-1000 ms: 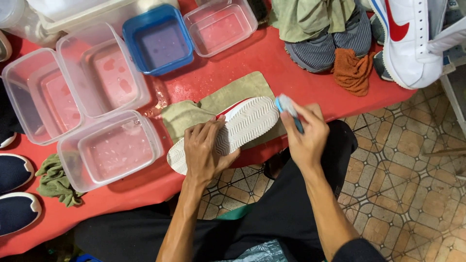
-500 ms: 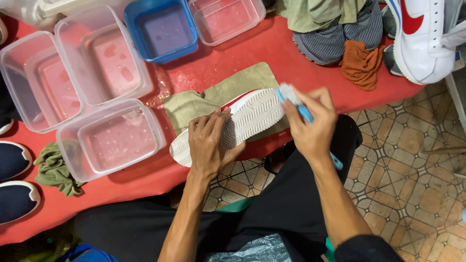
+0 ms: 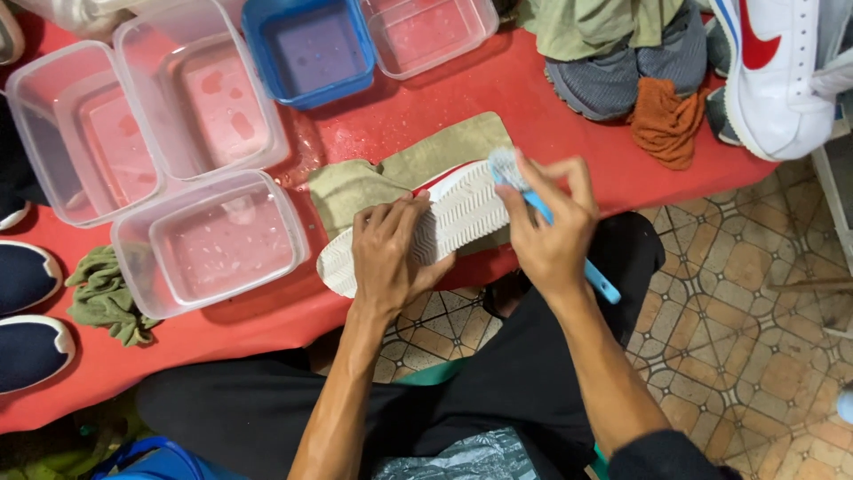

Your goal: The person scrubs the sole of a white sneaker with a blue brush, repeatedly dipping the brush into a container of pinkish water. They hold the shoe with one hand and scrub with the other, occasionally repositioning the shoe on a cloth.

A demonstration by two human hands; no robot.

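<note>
- A white shoe [image 3: 449,222] is laid sole-up at the centre of the frame, on the near edge of the red table [image 3: 498,98]; its ridged white sole faces the camera, and a red strip shows along its upper edge.
- The shoe is pinned between the two hands: its heel end pokes out to the lower left of the left hand, and its toe end lies under the brush at the right.
- The left hand [image 3: 391,258] is spread flat across the middle of the sole, fingers pressed down on it, the thumb hooked over the near edge.
- The right hand [image 3: 549,233] is closed around a blue-handled brush [image 3: 533,203], whose pale bristle head is set against the toe end of the sole; the handle's tail sticks out below the hand at the lower right.
- An olive cloth [image 3: 418,169] is spread under the shoe, reaching toward the upper middle.
- Just left of the shoe, a clear tub of water [image 3: 213,244] is seen; more clear tubs [image 3: 142,116] fill the upper left.
- A blue tub [image 3: 311,49] and a further clear tub [image 3: 431,31] stand along the top edge.
- At the upper right, grey shoes [image 3: 626,76] are draped with a green cloth [image 3: 604,22]; an orange rag [image 3: 666,120] lies beside them, and a white sneaker with red and blue trim [image 3: 782,80] sits in the corner.
- Dark shoes [image 3: 27,311] and a green rag [image 3: 107,298] lie at the left edge.
</note>
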